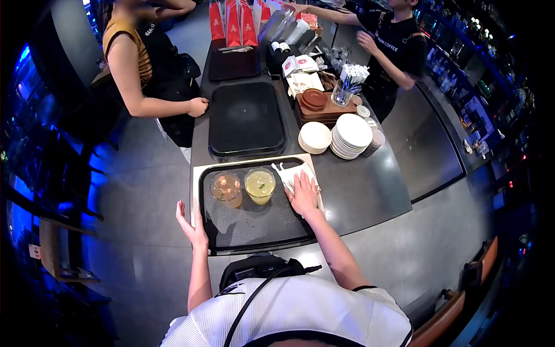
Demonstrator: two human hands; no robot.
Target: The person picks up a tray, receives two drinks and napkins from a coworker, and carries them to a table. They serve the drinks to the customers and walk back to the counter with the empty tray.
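A black serving tray (pixel 260 234) lies at the near end of the counter, with a pale sheet or board (pixel 198 172) showing around its edges. Two drinks stand on it side by side: a pinkish drink with pieces in it (pixel 226 188) and a yellow-green drink with a green garnish (pixel 260 185). My right hand (pixel 302 194) rests flat, fingers extended, on white napkins (pixel 284 172) at the tray's right side. Beside the tray's left edge is my left hand (pixel 193 225), holding nothing, thumb and fingers apart.
Beyond are stacked black trays (pixel 245 118) and red paper bags (pixel 232 26). White plates (pixel 351 136), saucers (pixel 315 137) and a wooden box (pixel 326 107) occupy the right half. One person (pixel 130 75) stands at left; another (pixel 393 46) reaches across from the right.
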